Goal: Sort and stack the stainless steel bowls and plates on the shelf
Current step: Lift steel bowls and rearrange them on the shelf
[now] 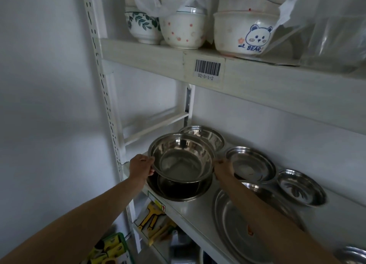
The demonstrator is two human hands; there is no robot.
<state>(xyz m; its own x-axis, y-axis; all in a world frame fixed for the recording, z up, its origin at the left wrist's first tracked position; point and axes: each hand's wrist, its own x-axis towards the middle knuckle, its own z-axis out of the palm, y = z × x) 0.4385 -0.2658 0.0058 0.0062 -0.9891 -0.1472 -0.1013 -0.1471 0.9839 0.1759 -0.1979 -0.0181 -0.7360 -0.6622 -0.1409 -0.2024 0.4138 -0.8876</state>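
A large steel bowl (181, 158) hangs tilted just above a wider steel bowl (178, 192) that rests at the left end of the white shelf (190, 210). My left hand (141, 165) grips its left rim and my right hand (223, 167) grips its right rim. Behind it stands another steel bowl (204, 134). To the right lie a shallow steel bowl (250, 163), a smaller steel dish (301, 187) and a big flat steel plate (237, 228), which my right forearm partly covers.
The shelf above (158, 55) carries ceramic bowls (242, 34) and plastic bags, leaving limited headroom. A white upright post (107, 113) and wall close off the left side. Packaged goods (154, 220) sit on the level below. Another steel rim (352, 253) shows at bottom right.
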